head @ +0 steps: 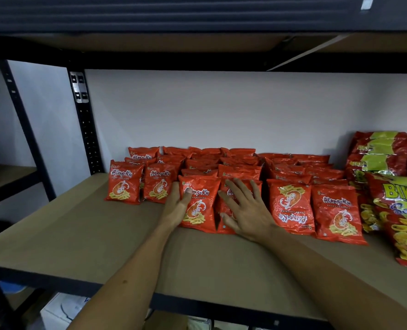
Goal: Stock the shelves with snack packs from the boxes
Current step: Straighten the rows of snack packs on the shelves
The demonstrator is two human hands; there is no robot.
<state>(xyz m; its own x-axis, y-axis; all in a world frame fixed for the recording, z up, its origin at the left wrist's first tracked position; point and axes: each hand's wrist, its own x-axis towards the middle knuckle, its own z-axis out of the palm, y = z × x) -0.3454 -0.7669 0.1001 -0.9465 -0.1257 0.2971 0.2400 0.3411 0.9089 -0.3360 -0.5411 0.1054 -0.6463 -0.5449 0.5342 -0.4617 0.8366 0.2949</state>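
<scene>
Both hands were on the front row of orange prawn-cracker packs [221, 177] on the shelf [102, 246]. Left hand [177, 206] lay along the left edge of one front pack [198, 206], thumb across its face and the other fingers out of sight behind that edge, so it looked pinched between thumb and fingers, though I couldn't confirm the far side. Right hand [243, 210] was flat, fingers spread and straight, pressing on the neighbouring pack [223, 210], gripping nothing. Both packs stood nearly upright, leaning back on the rows behind, long axis running up and away from the person, and they touched each other side to side. So the work sat directly under the hands, straight ahead, each hand on its own pack; the left was nearer the open side. Judgement: the step was squaring these two into the front row, and the useful motion was a push back or a small slide left. Room: bare shelf board to the left and in front, out to the front lip; two shorter columns [140, 182] sat further back on the left. To the right the row was tight: an upside-down pack [290, 206], another upright one [335, 213], then larger seafood bags [402, 210] closing off that end. Wall behind the rows limited depth. No boxes identifiable in view.
</scene>
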